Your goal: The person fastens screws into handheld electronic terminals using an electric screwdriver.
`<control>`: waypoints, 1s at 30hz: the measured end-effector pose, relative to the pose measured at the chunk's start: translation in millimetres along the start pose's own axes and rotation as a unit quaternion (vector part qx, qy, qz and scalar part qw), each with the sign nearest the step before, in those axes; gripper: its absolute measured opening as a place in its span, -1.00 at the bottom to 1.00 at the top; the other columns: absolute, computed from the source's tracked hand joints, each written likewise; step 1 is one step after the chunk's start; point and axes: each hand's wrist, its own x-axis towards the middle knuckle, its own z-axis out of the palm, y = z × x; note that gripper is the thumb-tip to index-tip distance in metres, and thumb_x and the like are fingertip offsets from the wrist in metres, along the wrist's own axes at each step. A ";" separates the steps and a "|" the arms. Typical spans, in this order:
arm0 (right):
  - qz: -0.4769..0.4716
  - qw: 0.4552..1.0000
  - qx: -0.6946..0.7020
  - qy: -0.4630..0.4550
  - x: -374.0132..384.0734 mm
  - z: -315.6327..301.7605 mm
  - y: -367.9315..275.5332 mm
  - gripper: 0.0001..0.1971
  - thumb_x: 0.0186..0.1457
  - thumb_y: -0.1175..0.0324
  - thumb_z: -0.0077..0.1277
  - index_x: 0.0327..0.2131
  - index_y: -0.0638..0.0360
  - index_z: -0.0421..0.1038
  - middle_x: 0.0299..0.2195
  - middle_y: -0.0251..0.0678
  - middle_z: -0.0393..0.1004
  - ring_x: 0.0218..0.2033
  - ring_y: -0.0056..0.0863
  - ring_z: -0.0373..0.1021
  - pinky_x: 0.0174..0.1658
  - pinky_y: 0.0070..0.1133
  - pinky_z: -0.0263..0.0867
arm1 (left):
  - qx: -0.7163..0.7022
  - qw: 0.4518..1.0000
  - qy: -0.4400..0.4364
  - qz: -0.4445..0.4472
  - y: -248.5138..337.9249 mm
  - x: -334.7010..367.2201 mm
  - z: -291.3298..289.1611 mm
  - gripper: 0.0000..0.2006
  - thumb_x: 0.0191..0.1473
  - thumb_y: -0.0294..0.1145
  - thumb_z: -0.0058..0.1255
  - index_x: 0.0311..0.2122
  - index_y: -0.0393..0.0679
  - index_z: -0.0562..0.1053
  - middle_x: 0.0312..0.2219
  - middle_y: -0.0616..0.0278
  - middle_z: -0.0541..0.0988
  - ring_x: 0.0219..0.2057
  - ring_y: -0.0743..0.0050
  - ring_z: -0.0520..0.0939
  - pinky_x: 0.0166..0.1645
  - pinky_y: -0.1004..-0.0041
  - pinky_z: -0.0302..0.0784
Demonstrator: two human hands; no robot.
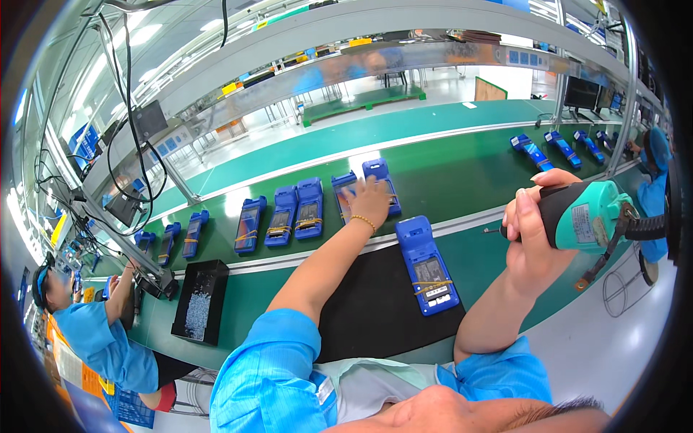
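My right hand (533,234) is wrapped round a black and green electric screwdriver (581,216), whose thin bit points left over the bench. My left hand (369,200) reaches forward with its fingers apart, over two blue handheld terminals on the green belt. One terminal (343,189) lies partly under the fingers; the other terminal (377,170) shows its top end beyond them. Whether the fingertips touch either one, I cannot tell. Between my arms another blue terminal (426,270) lies on a black mat (361,307), its battery bay showing and a yellowish rubber band round it.
More banded terminals (280,216) line the green belt (447,159) to the left, and several (530,151) lie farther right. A black box (216,270) of small pale parts stands left of the mat. Co-workers sit on both sides; cables (130,130) hang at left.
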 end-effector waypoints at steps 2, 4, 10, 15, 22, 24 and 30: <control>0.008 1.000 -0.010 0.012 1.1 -4.2 6.1 -0.71 -0.02 0.66 0.00 -0.17 0.39 0.25 -0.63 -0.34 0.31 -0.74 -0.68 0.18 -0.60 -0.69 0.14 | -0.002 0.991 -0.081 -0.106 13.9 -4.6 -27.7 -0.36 0.00 -0.11 0.08 0.19 0.03 0.18 0.25 0.01 0.05 0.26 -0.22 0.05 0.11 -0.45 0.06; 0.010 1.000 -0.003 0.012 1.3 -0.6 5.6 -0.72 -0.02 0.65 0.00 -0.18 0.39 0.25 -0.63 -0.35 0.31 -0.74 -0.68 0.18 -0.59 -0.68 0.14 | -0.056 0.936 -0.206 -0.279 4.7 -5.5 -47.2 0.01 -0.17 -0.05 0.21 0.34 0.05 -0.12 0.31 -0.13 -0.23 0.28 -0.31 0.00 0.17 -0.31 0.11; 0.018 0.999 0.046 0.008 -1.5 6.2 7.9 -0.68 -0.10 0.75 0.08 -0.21 0.39 0.32 -0.63 -0.33 0.36 -0.71 -0.70 0.24 -0.64 -0.76 0.16 | -0.122 0.896 -0.260 -0.337 -39.3 3.3 -48.5 0.29 -0.32 0.01 0.33 0.33 -0.19 -0.36 0.20 -0.34 0.07 0.11 -0.21 0.37 0.14 0.22 0.38; -0.018 0.999 0.039 -0.002 -1.9 -0.9 4.9 -0.71 -0.06 0.75 0.01 -0.20 0.39 0.31 -0.62 -0.32 0.34 -0.70 -0.69 0.23 -0.62 -0.75 0.15 | -0.252 0.873 -0.270 -0.318 -87.9 -7.7 -64.3 0.32 -0.37 -0.13 0.30 0.30 -0.34 -0.43 -0.09 -0.16 0.50 -0.11 0.10 0.58 -0.05 0.32 0.52; 0.012 0.999 0.051 -0.004 -2.6 -9.9 3.5 -0.73 -0.01 0.71 -0.02 -0.18 0.43 0.28 -0.59 -0.30 0.33 -0.71 -0.68 0.19 -0.62 -0.73 0.10 | -0.842 0.404 -0.218 -0.284 -99.4 -97.9 -120.9 -0.63 -0.14 -0.48 0.03 -0.14 -0.11 0.31 -0.27 -0.01 0.45 -0.22 0.17 0.52 -0.14 0.14 0.46; 0.012 0.999 0.044 -0.017 -2.8 -9.9 8.5 -0.74 0.00 0.70 -0.02 -0.18 0.43 0.28 -0.56 -0.29 0.33 -0.70 -0.68 0.18 -0.62 -0.73 0.09 | -0.898 0.297 -0.213 -0.244 -81.4 -135.3 -145.4 -0.48 -0.10 -0.41 0.03 0.05 -0.11 0.26 -0.11 -0.06 0.43 -0.09 0.09 0.49 -0.02 0.09 0.43; 0.005 0.997 0.045 -0.061 -4.0 -13.1 14.0 -0.75 0.04 0.70 -0.07 -0.16 0.47 0.25 -0.58 -0.30 0.31 -0.69 -0.67 0.17 -0.57 -0.72 0.10 | -0.905 0.233 -0.212 -0.287 -41.7 -204.8 -155.3 -0.44 0.24 -0.04 -0.19 0.21 -0.18 0.16 0.08 -0.12 0.34 0.10 -0.02 0.40 0.10 0.02 0.39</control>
